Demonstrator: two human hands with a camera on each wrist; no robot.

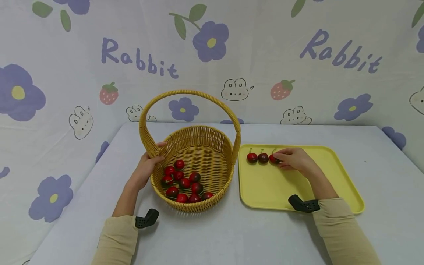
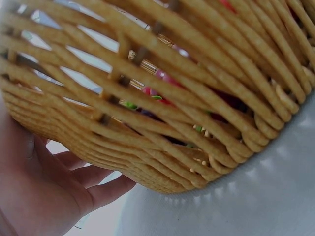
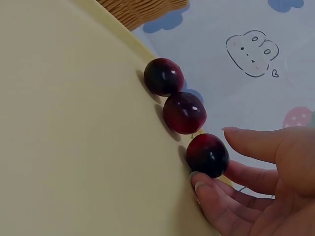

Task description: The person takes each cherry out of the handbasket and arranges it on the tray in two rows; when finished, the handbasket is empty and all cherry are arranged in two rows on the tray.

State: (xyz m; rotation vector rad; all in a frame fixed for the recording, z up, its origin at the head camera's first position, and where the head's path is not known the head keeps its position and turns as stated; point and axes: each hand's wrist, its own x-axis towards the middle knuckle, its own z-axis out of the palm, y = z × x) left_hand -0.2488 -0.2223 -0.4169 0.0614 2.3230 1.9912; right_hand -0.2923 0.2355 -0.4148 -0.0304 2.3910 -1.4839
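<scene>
My left hand (image 1: 144, 170) grips the left side of a yellow woven basket (image 1: 228, 180), by the foot of its tall arched handle. In the left wrist view, fingers (image 2: 110, 191) lie against the weave. Red and dark cherries (image 1: 184, 183) with green stems gather in the basket's near left part. On a yellow tray (image 1: 271, 191), a row of three cherries lies along the far left edge. My right hand (image 1: 294, 161) has its fingers around the rightmost cherry (image 3: 207, 155), which rests beside the others. A small gap shows between thumb and cherry in the right wrist view.
The basket and tray stand side by side on a white-covered table (image 1: 205, 239), the tray to the right. The basket's handle (image 1: 190, 92) arches high above its rim. Behind hangs a white cloth (image 1: 258, 44) printed with flowers, rabbits and strawberries.
</scene>
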